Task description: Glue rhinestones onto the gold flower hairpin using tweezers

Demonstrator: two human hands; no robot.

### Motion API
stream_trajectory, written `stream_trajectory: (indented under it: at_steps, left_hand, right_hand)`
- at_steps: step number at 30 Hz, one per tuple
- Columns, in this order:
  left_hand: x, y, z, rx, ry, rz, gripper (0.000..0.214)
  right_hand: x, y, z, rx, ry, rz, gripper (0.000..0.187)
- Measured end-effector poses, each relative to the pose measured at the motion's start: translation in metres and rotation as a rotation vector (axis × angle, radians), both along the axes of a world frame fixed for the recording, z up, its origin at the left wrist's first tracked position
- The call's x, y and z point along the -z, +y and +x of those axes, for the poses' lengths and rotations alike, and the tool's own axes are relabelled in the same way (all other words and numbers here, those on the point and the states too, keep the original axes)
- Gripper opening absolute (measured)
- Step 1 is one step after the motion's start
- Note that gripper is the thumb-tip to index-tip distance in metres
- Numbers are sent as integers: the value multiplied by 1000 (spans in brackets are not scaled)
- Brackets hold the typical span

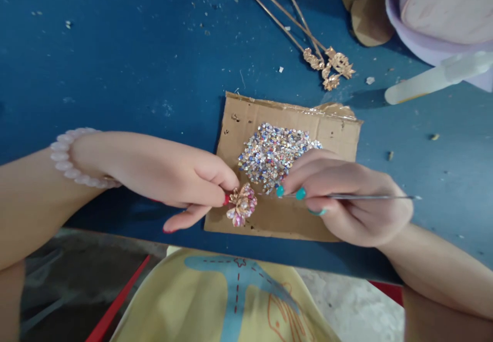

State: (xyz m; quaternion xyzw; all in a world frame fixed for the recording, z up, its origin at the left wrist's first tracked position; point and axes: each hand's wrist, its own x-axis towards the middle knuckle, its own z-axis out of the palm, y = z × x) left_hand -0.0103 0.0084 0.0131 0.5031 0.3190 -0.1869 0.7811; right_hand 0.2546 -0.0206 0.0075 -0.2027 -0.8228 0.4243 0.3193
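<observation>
My left hand (173,177) is closed, its thumb and fingers pinching a gold flower ornament (242,205) set with pink and lilac stones. Whatever lies behind the flower head is hidden in the hand. My right hand (346,198) grips a thin metal pick (370,196) like a pen, its tip close to the right side of the flower. I cannot make out whether the tip touches it or carries a stone. Just beyond both hands, a pile of small multicoloured rhinestones (273,152) lies on a piece of cardboard (300,224).
Several gold hair sticks with ornate heads (335,64) lie crossed on the blue table (134,64) beyond the cardboard. To the right are a translucent white tube (435,80) and a lilac container (419,39). Small scraps dot the tabletop.
</observation>
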Motion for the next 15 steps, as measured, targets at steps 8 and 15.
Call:
stream_trajectory:
  at_steps: [8, 15]
  left_hand:
    - [0, 14, -9, -92, 33, 61, 30]
    - [-2, 15, -7, -38, -26, 30, 28]
  right_hand:
    - [18, -1, -2, 71, -63, 33, 15]
    - [17, 1, -2, 28, -65, 122, 14]
